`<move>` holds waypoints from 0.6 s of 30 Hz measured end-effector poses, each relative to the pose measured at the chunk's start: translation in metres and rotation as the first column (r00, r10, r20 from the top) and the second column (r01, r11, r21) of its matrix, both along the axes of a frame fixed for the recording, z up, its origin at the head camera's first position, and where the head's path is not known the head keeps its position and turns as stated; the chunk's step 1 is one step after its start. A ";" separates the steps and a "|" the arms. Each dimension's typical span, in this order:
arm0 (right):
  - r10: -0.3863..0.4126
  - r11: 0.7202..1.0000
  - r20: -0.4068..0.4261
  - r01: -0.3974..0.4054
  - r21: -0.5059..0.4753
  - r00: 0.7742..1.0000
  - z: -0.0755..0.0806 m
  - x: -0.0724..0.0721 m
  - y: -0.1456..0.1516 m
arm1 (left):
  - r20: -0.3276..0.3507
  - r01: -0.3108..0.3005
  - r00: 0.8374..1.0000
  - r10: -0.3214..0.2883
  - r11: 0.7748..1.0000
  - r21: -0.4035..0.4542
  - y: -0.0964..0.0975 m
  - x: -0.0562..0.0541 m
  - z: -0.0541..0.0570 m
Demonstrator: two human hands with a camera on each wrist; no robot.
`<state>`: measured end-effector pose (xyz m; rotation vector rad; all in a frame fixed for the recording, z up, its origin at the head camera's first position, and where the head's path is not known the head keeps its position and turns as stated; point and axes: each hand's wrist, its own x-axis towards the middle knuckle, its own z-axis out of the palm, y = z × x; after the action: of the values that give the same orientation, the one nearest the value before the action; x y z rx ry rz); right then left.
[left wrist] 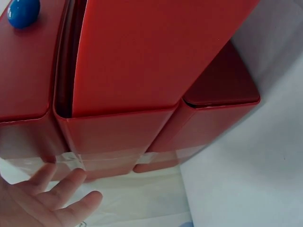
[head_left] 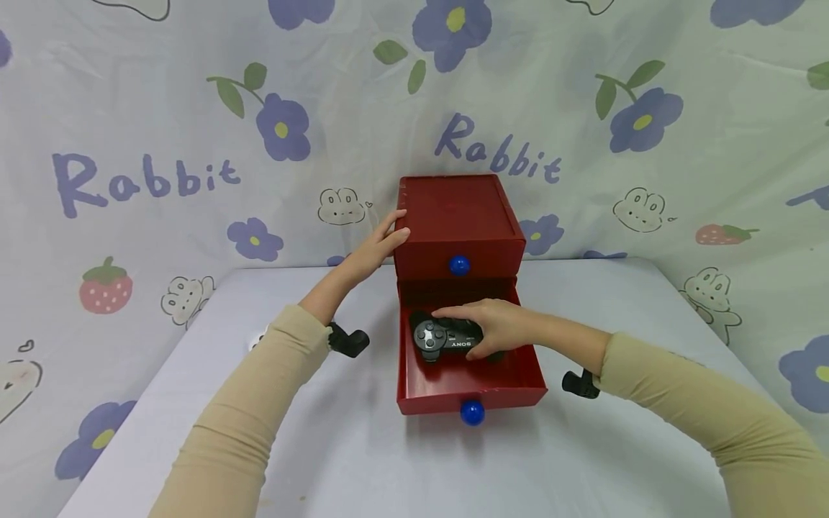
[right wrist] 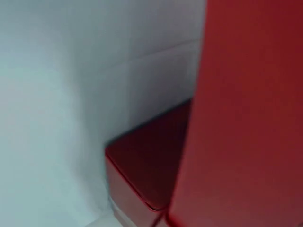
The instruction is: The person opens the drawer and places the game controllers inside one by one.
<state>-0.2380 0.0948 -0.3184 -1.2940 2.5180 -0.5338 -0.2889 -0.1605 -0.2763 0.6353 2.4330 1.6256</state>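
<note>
A red drawer cabinet point(head_left: 460, 208) stands at the back of the table, its middle drawer point(head_left: 427, 385) pulled out toward me by a blue knob side. Inside that drawer lies a black Sony game controller point(head_left: 447, 337). My right hand point(head_left: 501, 327) reaches in from the right and grips the controller's right part, thumb at the near edge and fingers across the far edge. Fingers spread, my left hand point(head_left: 382, 248) rests against the cabinet's upper left side; the left wrist view shows the same left hand point(left wrist: 52, 198) beside the stacked drawers. The right wrist view shows no hand.
The top drawer's blue knob point(head_left: 459, 265) faces me, above the open drawer's blue knob point(head_left: 473, 413). A lower drawer point(left wrist: 227, 80) sits beneath, shut. A small white object point(head_left: 255, 338) is partly hidden by my left sleeve. A patterned curtain point(head_left: 363, 129) hangs behind the white table point(head_left: 343, 446).
</note>
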 end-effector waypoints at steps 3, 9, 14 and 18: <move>0.003 1.000 -0.015 -0.003 0.002 1.000 -0.005 -0.002 0.000 | -0.017 -0.008 1.000 0.008 1.000 -0.004 -0.002 -0.006 -0.006; -0.003 1.000 -0.034 0.003 0.015 0.999 -0.008 -0.003 -0.001 | -0.016 0.005 1.000 -0.004 1.000 0.015 -0.002 -0.007 -0.007; -0.004 1.000 -0.008 0.004 0.025 1.000 -0.007 -0.002 -0.001 | -0.006 0.011 1.000 -0.011 0.999 0.035 -0.003 -0.008 -0.007; -0.012 1.000 0.015 0.012 0.011 1.000 -0.006 0.000 -0.001 | -0.008 0.004 1.000 -0.004 1.000 0.022 -0.003 -0.008 -0.008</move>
<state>-0.2383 0.0939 -0.3242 -1.2672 2.5141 -0.5292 -0.2972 -0.1633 -0.2845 0.6515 2.4211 1.6535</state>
